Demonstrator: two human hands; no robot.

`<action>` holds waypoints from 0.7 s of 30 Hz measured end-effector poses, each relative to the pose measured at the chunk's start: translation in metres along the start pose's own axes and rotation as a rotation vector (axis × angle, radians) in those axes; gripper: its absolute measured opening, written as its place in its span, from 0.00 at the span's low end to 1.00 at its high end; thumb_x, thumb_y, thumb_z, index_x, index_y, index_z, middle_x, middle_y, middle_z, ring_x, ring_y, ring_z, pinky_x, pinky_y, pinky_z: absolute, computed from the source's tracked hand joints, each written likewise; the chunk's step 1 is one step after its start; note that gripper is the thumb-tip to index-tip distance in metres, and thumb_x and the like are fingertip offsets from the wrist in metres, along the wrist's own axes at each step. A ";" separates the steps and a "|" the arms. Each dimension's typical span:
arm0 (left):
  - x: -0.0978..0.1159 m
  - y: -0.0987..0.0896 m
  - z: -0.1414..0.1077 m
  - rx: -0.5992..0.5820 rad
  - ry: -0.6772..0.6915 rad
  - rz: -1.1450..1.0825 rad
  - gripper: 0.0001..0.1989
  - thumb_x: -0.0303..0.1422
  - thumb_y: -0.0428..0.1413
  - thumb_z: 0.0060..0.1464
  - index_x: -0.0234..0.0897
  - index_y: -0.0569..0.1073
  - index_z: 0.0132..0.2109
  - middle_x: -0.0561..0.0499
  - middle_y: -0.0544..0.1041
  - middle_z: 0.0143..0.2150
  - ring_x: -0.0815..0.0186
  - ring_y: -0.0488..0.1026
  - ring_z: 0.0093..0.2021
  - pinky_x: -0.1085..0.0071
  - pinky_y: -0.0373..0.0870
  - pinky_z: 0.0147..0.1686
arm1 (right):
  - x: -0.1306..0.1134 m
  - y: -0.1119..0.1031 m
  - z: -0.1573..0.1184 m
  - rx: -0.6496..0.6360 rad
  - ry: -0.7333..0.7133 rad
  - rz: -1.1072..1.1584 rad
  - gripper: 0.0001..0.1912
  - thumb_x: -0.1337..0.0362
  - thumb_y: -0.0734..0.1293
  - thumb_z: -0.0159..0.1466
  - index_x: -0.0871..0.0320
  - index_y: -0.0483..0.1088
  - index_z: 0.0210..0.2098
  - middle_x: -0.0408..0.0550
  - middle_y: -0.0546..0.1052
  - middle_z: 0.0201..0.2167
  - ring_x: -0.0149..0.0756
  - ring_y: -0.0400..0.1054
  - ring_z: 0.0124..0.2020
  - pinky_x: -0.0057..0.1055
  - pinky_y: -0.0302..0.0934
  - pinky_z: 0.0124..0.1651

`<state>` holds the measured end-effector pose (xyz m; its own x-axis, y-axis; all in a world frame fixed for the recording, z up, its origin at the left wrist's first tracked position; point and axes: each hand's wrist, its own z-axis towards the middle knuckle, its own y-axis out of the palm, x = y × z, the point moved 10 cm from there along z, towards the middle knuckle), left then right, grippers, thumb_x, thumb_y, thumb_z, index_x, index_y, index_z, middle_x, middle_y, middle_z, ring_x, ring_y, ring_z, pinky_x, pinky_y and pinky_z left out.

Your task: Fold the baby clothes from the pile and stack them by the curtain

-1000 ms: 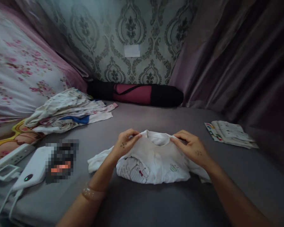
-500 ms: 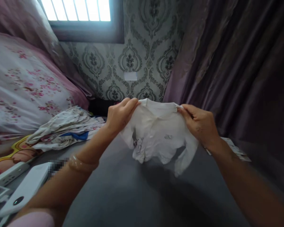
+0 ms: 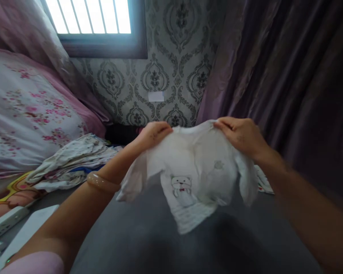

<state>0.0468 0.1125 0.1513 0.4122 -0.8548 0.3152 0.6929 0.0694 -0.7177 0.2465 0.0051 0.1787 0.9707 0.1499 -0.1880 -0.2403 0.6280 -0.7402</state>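
Note:
A small white long-sleeved baby shirt (image 3: 188, 163) hangs spread in the air between my hands, with a bear print low on its front and a little motif at the right. My left hand (image 3: 156, 134) pinches it at one shoulder beside the neckline. At the opposite shoulder, my right hand (image 3: 240, 135) grips the cloth with closed fingers. Both sleeves dangle, and the hem swings above the dark grey surface (image 3: 125, 236). A bracelet circles my left wrist.
Crumpled clothes (image 3: 80, 156) lie at the left by floral bedding (image 3: 37, 110). A power strip (image 3: 5, 222) and a white device (image 3: 31, 232) are at lower left. Behind my right wrist lies a patterned cloth (image 3: 263, 179). Purple curtains (image 3: 263, 68) hang at the right.
The shirt has swung out and opened, so the bear print and both sleeves show more fully. My right hand has risen slightly, while my left is a little lower.

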 end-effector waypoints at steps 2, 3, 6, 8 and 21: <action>-0.006 0.011 0.003 -0.058 -0.020 -0.111 0.15 0.41 0.51 0.57 0.35 0.76 0.33 0.51 0.75 0.30 0.68 0.70 0.31 0.75 0.64 0.30 | 0.007 0.005 -0.001 -0.015 -0.008 0.018 0.19 0.49 0.60 0.65 0.55 0.76 0.35 0.45 0.77 0.28 0.38 0.69 0.31 0.30 0.55 0.32; -0.009 0.016 0.003 -0.093 -0.028 -0.160 0.15 0.41 0.51 0.56 0.35 0.76 0.34 0.51 0.76 0.30 0.68 0.70 0.31 0.75 0.64 0.30 | 0.008 0.013 -0.002 -0.084 -0.029 0.062 0.20 0.49 0.60 0.64 0.55 0.77 0.34 0.45 0.77 0.27 0.38 0.69 0.31 0.30 0.56 0.32; -0.021 0.023 0.005 -0.079 -0.069 -0.204 0.16 0.42 0.51 0.56 0.34 0.77 0.35 0.50 0.76 0.30 0.67 0.69 0.30 0.75 0.64 0.29 | 0.017 0.022 -0.002 -0.114 -0.006 0.095 0.19 0.48 0.61 0.63 0.53 0.77 0.33 0.45 0.77 0.26 0.38 0.70 0.30 0.30 0.56 0.31; -0.027 0.018 0.006 0.027 -0.084 -0.135 0.16 0.41 0.50 0.57 0.34 0.76 0.36 0.50 0.76 0.30 0.67 0.69 0.30 0.75 0.63 0.29 | 0.024 0.018 -0.001 -0.011 0.038 0.048 0.18 0.50 0.61 0.64 0.52 0.78 0.34 0.46 0.77 0.26 0.39 0.71 0.30 0.30 0.57 0.31; -0.035 0.046 -0.010 -0.187 -0.202 -0.468 0.17 0.46 0.57 0.50 0.35 0.79 0.33 0.50 0.77 0.28 0.68 0.70 0.26 0.75 0.65 0.24 | 0.035 0.056 -0.021 -0.398 0.215 0.509 0.23 0.43 0.67 0.55 0.57 0.78 0.30 0.46 0.77 0.23 0.33 0.68 0.24 0.27 0.58 0.23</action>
<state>0.0582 0.1406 0.1012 0.2030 -0.6551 0.7277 0.7205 -0.4034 -0.5641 0.2671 0.0298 0.1167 0.7230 0.1711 -0.6694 -0.6909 0.1844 -0.6991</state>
